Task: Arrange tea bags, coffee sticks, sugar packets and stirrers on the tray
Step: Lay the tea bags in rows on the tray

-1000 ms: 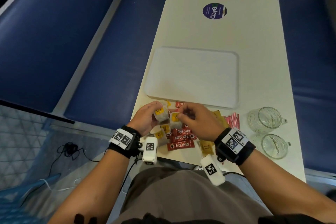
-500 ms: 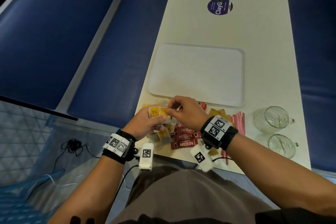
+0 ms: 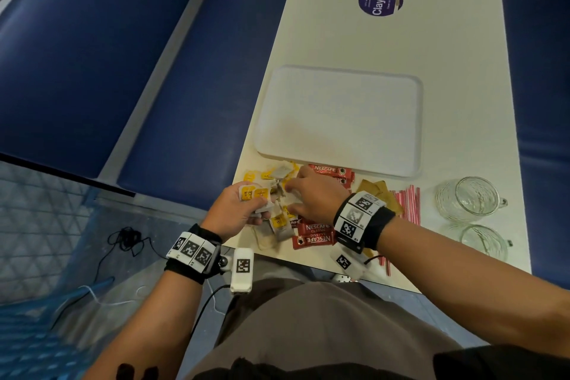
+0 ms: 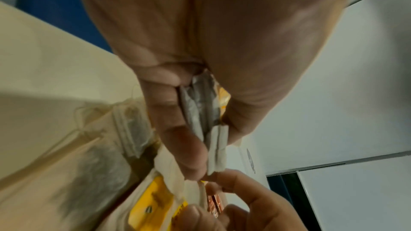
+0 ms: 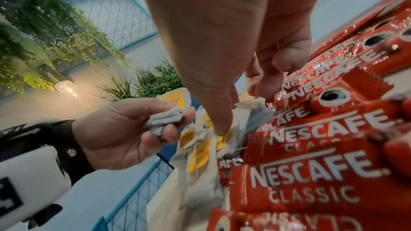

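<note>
My left hand (image 3: 246, 210) hovers over the table's near left corner and grips a small stack of tea bags (image 3: 253, 193) with yellow tags; the same tea bags (image 4: 200, 111) sit pressed between thumb and fingers. Just to its right, my right hand (image 3: 291, 191) reaches into the loose tea bag pile (image 3: 282, 171), its thumb (image 5: 219, 126) down on a tea bag (image 5: 200, 147) and pinching it. Red Nescafe coffee sticks (image 3: 317, 233) lie under my right wrist, with more coffee sticks (image 3: 333, 170) by the tray. Brown sugar packets (image 3: 377, 190) and red-striped stirrers (image 3: 407, 200) lie further right. The white tray (image 3: 339, 120) holds nothing.
Two glass mugs (image 3: 468, 199) (image 3: 484, 242) stand at the right near the table edge. A round purple sticker (image 3: 381, 0) marks the far tabletop. Blue bench seats (image 3: 191, 86) flank the narrow table on both sides.
My right hand has left the stack in my left hand and dropped back to the tea bag pile. The left hand has shifted slightly left, still holding its tea bags.
</note>
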### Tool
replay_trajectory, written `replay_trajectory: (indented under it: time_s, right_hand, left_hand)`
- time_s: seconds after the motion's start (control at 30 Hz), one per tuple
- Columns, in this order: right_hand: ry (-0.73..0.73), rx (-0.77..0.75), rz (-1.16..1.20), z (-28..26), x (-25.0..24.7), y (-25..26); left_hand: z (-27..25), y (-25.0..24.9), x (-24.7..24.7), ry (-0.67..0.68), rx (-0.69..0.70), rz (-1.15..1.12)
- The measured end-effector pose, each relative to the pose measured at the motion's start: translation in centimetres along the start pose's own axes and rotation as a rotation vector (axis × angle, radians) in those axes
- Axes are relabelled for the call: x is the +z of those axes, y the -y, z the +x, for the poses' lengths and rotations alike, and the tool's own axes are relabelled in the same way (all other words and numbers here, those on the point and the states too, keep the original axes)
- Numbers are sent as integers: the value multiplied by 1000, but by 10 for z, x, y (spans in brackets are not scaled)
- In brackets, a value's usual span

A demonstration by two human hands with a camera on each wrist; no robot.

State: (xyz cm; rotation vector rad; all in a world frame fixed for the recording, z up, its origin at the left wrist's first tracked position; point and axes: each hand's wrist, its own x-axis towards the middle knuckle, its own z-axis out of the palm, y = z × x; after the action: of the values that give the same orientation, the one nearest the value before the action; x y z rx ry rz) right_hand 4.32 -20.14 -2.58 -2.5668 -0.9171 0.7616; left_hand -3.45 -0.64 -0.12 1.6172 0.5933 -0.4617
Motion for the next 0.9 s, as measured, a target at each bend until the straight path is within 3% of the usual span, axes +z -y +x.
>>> replay_trajectory:
  time_s: [0.13,0.63,0.9]
  right_hand:
    - [26,-95,-64,-2,7,5]
    - [-141,-50,96,-19,-2,-11]
    - [-16,-38,-55,-18,1,0]
  left_hand:
    - [-2,2,3,17,10,-22]
    - [0,-4,8,-13,51,-8]
    - [-2,-4,10,-24,59,4]
